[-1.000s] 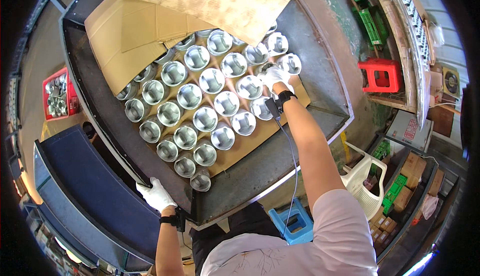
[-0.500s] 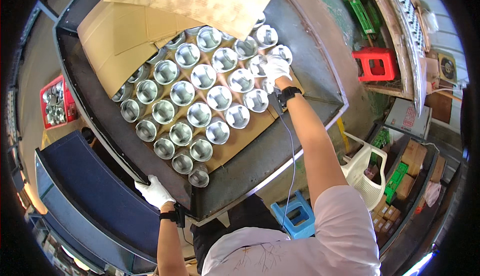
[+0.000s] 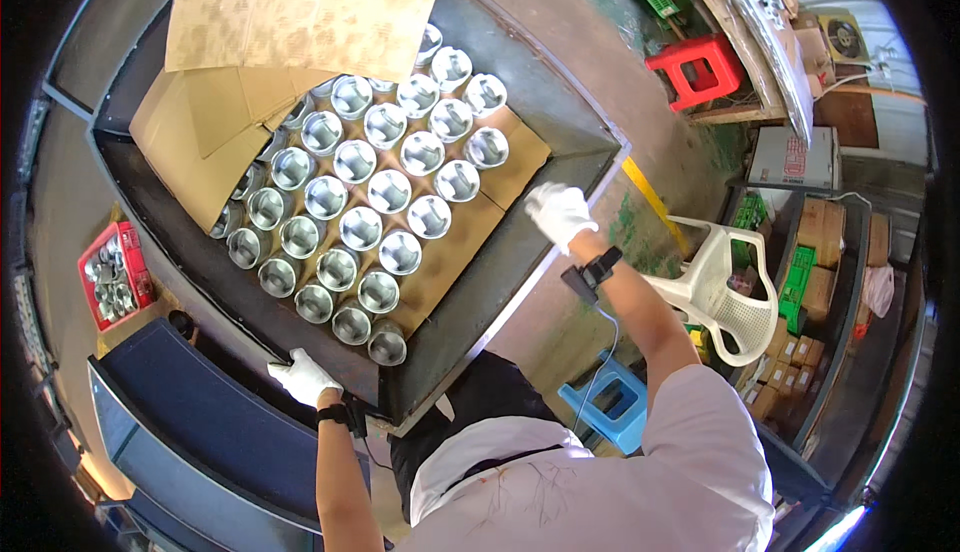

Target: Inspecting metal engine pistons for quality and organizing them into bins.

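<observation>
Rows of silver metal pistons (image 3: 389, 191) stand on a brown cardboard sheet (image 3: 520, 157) inside a dark metal bin (image 3: 560, 177). Across the bin's left rim lies my white-gloved left hand (image 3: 304, 378), its thumb and fingers closed over the edge. My right hand (image 3: 560, 214), gloved as well, hovers by the bin's right rim, apart from the pistons. Its fingers are loosely apart and nothing shows in them. Large cardboard sheets (image 3: 300, 12) cover the far part of the bin and hide some pistons.
Left of the bin are a red crate (image 3: 140, 277) of metal parts and a dark blue table (image 3: 210, 422). To the right stand a white plastic chair (image 3: 735, 302), a blue stool (image 3: 612, 402), a red stool (image 3: 700, 70) and a shelf with cartons (image 3: 820, 232).
My right hand has drawn back from the right-hand pistons toward me, out to the bin's rim. The left hand stays on its rim. The view has shifted right.
</observation>
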`<state>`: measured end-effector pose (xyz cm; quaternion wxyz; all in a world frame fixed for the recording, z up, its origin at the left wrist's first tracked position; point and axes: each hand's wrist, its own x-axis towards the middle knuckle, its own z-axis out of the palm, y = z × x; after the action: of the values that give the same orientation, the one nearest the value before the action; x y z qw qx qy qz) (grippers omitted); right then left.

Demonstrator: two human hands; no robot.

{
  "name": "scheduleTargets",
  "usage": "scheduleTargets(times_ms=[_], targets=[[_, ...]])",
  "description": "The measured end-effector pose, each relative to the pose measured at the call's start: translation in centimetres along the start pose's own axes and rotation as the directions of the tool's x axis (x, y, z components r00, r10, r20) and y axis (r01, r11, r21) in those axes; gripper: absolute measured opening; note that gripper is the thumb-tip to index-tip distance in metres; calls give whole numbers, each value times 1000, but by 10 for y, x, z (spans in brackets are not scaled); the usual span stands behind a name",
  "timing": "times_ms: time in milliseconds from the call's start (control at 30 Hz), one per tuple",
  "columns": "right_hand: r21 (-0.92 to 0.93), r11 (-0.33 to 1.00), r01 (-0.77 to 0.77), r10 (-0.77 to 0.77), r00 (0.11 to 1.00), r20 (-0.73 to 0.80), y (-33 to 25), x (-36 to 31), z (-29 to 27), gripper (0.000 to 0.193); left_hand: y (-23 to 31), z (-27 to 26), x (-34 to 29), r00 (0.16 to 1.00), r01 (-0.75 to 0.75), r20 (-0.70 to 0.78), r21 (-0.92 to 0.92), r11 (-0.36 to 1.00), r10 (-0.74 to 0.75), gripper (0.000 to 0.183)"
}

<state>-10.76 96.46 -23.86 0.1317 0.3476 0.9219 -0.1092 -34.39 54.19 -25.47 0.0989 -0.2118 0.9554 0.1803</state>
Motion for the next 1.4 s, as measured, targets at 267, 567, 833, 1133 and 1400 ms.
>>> scheduleTargets(times_ms=[267,567,833,1133,1400], targets=[[182,911,369,-395,908,138,-135,-104,1,22,-33,-15,8,960,-49,226,-444,895,165,67],[164,758,631,-642,766,18,-261,-185,2,22,-192,-75,4,821,149,514,-613,776,248,40],[163,774,612,-631,768,115,-300,-216,8,24,-430,-65,15,791,411,610,-476,777,-45,2],[320,947,-29,-15,991,134,-153,-121,-10,31,-442,-70,-25,565,668,781,-243,703,-267,8],[666,314,-677,447,724,525,0,67,53,31,-377,-74,-55,436,805,809,-154,573,-394,26]])
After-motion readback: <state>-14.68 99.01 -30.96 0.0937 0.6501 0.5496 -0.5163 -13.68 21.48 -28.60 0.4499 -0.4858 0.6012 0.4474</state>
